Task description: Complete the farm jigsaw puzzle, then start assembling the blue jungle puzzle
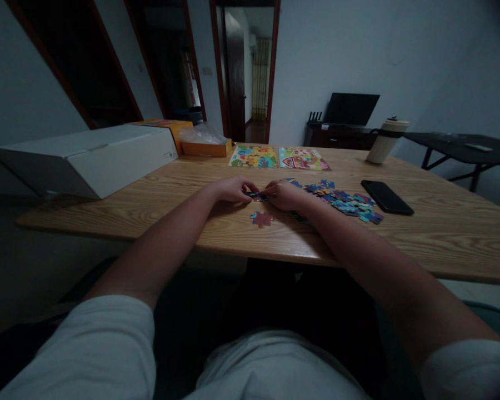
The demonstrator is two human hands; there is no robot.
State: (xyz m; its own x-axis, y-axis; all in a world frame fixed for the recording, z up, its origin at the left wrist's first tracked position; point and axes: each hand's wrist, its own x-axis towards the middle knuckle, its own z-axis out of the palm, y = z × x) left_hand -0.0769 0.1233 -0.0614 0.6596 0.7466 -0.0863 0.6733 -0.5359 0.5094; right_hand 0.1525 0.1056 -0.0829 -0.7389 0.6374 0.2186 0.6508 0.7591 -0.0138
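My left hand (234, 189) and my right hand (282, 194) meet over the middle of the wooden table, fingertips pinched on small dark-blue puzzle pieces (255, 194) between them. How these pieces fit together is mostly hidden by my fingers. Just below, closer to me, lies a reddish-brown joined bit of jigsaw (262, 219) with a blue corner. A loose heap of blue, purple and teal puzzle pieces (350, 203) spreads to the right, partly behind my right hand and forearm.
Two colourful picture sheets (254, 156) lie behind my hands. A white box (120, 158) and an orange box with clear plastic (206, 148) stand at the left. A black phone (386, 197) and a pale bottle (386, 141) are at the right. The table's front edge (233, 251) runs below my forearms.
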